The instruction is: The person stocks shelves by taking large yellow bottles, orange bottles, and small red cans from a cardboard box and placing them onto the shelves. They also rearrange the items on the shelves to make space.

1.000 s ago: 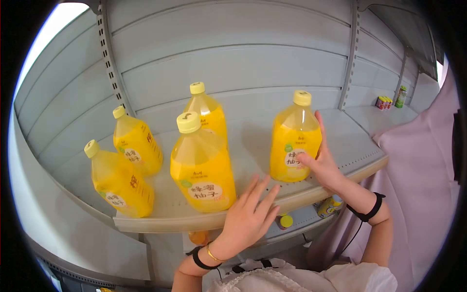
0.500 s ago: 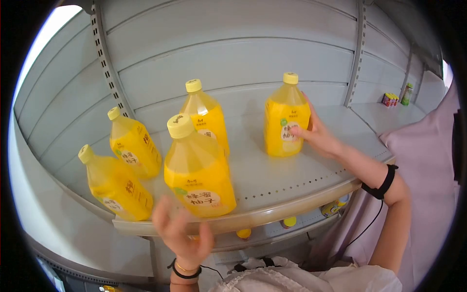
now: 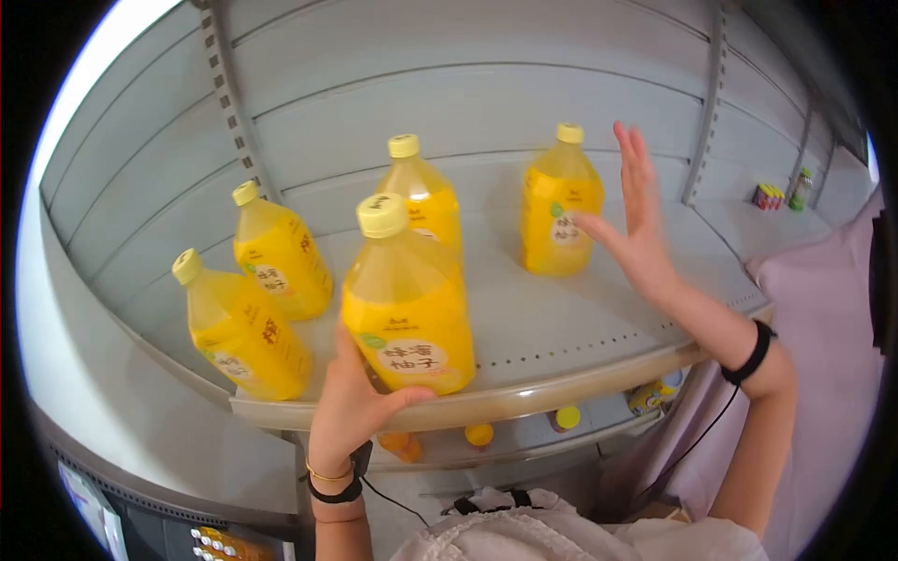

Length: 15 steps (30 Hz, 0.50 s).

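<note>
At the shelf's front edge, my left hand [image 3: 360, 397] is wrapped around the lower left side of a large yellow drink bottle [image 3: 412, 323], thumb across its base and fingertips hidden behind it. My right hand [image 3: 641, 210] is open, fingers spread upward, just right of another yellow bottle [image 3: 561, 215] standing towards the back; a small gap shows between fingers and bottle. Behind the front bottle stands a third one [image 3: 426, 196], partly covered. Two more, a rear left bottle [image 3: 281, 252] and a front left bottle [image 3: 248, 332], stand upright with the same pale caps.
The grey shelf [image 3: 533, 327] has a rounded front lip and a slatted back panel [image 3: 486, 103]. Below, a lower shelf holds bottles with yellow caps [image 3: 567, 418]. Small red-and-yellow packs [image 3: 769, 196] and a green bottle [image 3: 802, 190] stand far right, beside a pinkish curtain [image 3: 814, 309].
My right hand has let go of the back right bottle and lifted away to the right, opening. My left hand has moved up onto the front bottle. The view has shifted slightly.
</note>
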Tool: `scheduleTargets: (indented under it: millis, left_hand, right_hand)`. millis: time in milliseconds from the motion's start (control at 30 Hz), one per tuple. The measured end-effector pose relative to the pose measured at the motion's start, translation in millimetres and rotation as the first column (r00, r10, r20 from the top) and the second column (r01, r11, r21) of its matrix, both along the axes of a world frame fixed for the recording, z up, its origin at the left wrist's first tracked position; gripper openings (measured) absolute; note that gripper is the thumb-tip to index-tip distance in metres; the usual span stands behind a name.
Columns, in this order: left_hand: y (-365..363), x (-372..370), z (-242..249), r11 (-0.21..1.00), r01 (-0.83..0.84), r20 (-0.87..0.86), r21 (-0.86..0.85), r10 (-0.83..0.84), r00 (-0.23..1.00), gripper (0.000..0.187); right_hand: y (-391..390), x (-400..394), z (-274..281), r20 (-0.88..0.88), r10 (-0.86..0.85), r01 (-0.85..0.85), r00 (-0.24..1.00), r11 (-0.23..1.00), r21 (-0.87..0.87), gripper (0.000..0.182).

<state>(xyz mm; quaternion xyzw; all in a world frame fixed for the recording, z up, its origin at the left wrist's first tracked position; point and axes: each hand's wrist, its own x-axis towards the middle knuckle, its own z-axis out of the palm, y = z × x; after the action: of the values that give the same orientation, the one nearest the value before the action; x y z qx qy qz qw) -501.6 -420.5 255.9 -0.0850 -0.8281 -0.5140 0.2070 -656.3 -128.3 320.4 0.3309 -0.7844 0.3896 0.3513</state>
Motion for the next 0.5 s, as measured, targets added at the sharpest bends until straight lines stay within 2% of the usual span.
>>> scheduleTargets:
  millis: [33, 67, 100, 133, 167, 200, 267, 300, 367, 400, 467, 500]
  left_hand:
    - [-2.1, -0.9, -2.5, 0.998, 0.022, 0.002, -0.052, -0.022, 1.000, 0.103]
    - [-3.2, -1.2, -4.0, 0.999, 0.004, -0.003, -0.044, -0.004, 1.000, 0.103]
    - [-4.0, -1.6, -4.6, 0.998, 0.015, 0.017, -0.059, -0.014, 1.000, 0.101]
    - [-4.7, -0.9, -4.4, 0.996, 0.031, 0.042, -0.078, -0.028, 0.999, 0.098]
    - [-4.3, 0.2, -3.5, 0.996, 0.026, 0.050, -0.082, -0.021, 0.999, 0.098]
    - [-3.2, 0.4, -2.3, 0.997, 0.030, 0.054, -0.075, -0.026, 0.998, 0.097]
    - [-2.9, 0.3, -0.3, 0.997, 0.030, 0.061, -0.071, -0.026, 0.998, 0.097]
    - [-4.3, -0.2, 0.1, 0.994, 0.045, 0.053, -0.101, -0.040, 0.998, 0.097]
    - [-5.2, 2.0, 3.3, 0.991, 0.042, 0.036, -0.130, -0.037, 0.999, 0.098]
    - [-4.3, 3.6, 6.4, 0.989, 0.055, 0.037, -0.137, -0.051, 0.998, 0.101]
    - [-4.4, 5.5, 8.4, 0.989, 0.056, 0.027, -0.140, -0.053, 0.998, 0.104]
    - [-4.7, 5.9, 8.0, 0.988, 0.078, 0.015, -0.135, -0.076, 0.997, 0.106]
  right_hand:
    - [-11.1, 19.2, 6.8, 0.088, 0.308, -0.293, 0.947, 0.944, -0.149, 0.090]
    - [-22.5, 30.5, 9.1, 0.134, 0.591, -0.531, 0.795, 0.786, -0.315, 0.089]
    - [-33.6, 33.2, 5.9, 0.136, 0.602, -0.543, 0.787, 0.780, -0.313, 0.089]
    - [-44.8, 34.7, -0.8, 0.405, 0.658, -0.532, 0.635, 0.752, -0.389, 0.089]
    - [-54.6, 34.9, -8.3, 0.623, 0.667, -0.494, 0.410, 0.736, -0.463, 0.089]
    - [-64.6, 30.2, -15.6, 0.623, 0.671, -0.494, 0.402, 0.732, -0.469, 0.089]
    - [-83.8, 10.2, -29.1, 0.741, 0.478, -0.303, 0.472, 0.877, -0.373, 0.092]
    - [-90.8, 0.4, -32.5, 0.741, 0.483, -0.309, 0.466, 0.874, -0.375, 0.092]
    - [-107.5, -19.1, -37.6, 0.728, 0.424, -0.300, 0.539, 0.904, -0.305, 0.097]
    - [-115.6, -32.4, -48.1, 0.723, 0.431, -0.315, 0.539, 0.900, -0.302, 0.097]
    - [-128.6, -50.6, -58.7, 0.604, 0.603, -0.555, 0.521, 0.777, -0.296, 0.100]
    - [-132.2, -50.6, -58.0, 0.603, 0.604, -0.566, 0.521, 0.773, -0.285, 0.100]
